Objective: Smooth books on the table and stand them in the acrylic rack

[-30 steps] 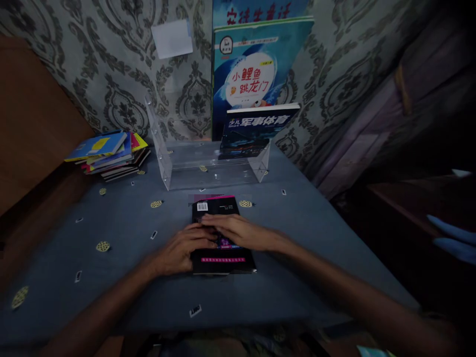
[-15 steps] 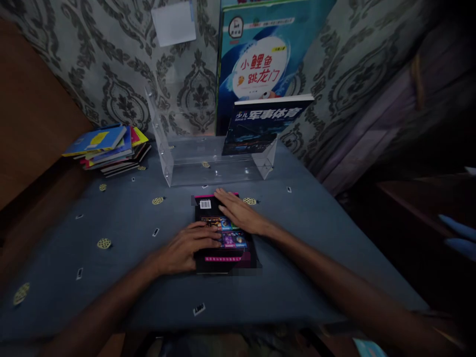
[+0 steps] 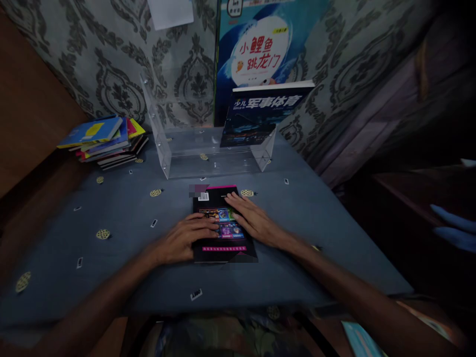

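A black book (image 3: 222,225) with pink stripes and small colourful pictures lies flat on the grey table (image 3: 297,233), back cover up. My left hand (image 3: 184,242) lies on its left edge, fingers stretched flat over the cover. My right hand (image 3: 253,220) rests flat on its right side, fingers extended toward the far edge. Both hands press on the book without gripping it.
A clear acrylic book stand (image 3: 208,148) stands behind the book, holding a dark blue book (image 3: 260,114) at its right end. A large blue picture book (image 3: 256,49) leans on the wallpapered wall. A pile of colourful books (image 3: 104,141) sits at far left. Small stickers dot the table.
My right hand slid from the book's middle to its far edge, then drew back along the right side. The left hand stayed on the left edge. The view tilted down slightly.
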A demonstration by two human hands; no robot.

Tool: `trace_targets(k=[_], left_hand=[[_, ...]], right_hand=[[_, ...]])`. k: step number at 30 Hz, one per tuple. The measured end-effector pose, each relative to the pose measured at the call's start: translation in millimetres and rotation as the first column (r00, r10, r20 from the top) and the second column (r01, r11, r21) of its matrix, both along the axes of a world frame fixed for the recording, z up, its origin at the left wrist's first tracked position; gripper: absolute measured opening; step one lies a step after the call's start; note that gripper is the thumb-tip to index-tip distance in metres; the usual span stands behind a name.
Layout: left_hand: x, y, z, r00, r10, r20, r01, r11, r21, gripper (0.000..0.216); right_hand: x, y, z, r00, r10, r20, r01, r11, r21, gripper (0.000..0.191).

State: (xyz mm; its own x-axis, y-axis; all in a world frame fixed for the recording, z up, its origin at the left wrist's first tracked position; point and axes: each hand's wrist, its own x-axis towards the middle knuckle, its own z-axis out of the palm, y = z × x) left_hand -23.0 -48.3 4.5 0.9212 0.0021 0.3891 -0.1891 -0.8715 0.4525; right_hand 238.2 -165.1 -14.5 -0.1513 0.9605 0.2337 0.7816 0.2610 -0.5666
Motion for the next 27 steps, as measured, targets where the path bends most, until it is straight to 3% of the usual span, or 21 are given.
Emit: trace_targets(k=[9, 14, 17, 23, 27], left_hand=[[-1.5, -0.3, 3.8, 0.998, 0.021, -0.054, -0.021, 1.000, 0.008, 0.038], [-1.2, -0.8, 2.4, 0.999, 0.017, -0.027, -0.018, 1.000, -0.006, 0.043], [-1.2, -1.4, 2.7, 0.999, 0.029, -0.038, -0.030, 0.999, -0.026, 0.041], [1.7, -3.0, 7.4, 0.997, 0.061, -0.037, -0.064, 0.995, -0.079, 0.036], [7.3, -2.4, 15.3, 0.998, 0.059, 0.020, -0.056, 0.990, -0.131, 0.044]], right_hand=[[-9.3, -57.3, 17.2, 0.995, 0.087, -0.054, -0.092, 0.991, -0.094, 0.057], [-14.9, -83.1, 28.9, 0.993, 0.114, -0.043, -0.120, 0.979, -0.164, 0.078], [-17.8, -91.8, 27.1, 0.989, 0.143, -0.026, -0.145, 0.981, -0.130, 0.088], [-22.5, -93.3, 14.3, 0.996, 0.092, -0.004, -0.092, 0.996, -0.006, 0.061], [-19.1, -90.5, 19.3, 0.996, 0.082, -0.017, -0.081, 0.995, 0.056, 0.056]])
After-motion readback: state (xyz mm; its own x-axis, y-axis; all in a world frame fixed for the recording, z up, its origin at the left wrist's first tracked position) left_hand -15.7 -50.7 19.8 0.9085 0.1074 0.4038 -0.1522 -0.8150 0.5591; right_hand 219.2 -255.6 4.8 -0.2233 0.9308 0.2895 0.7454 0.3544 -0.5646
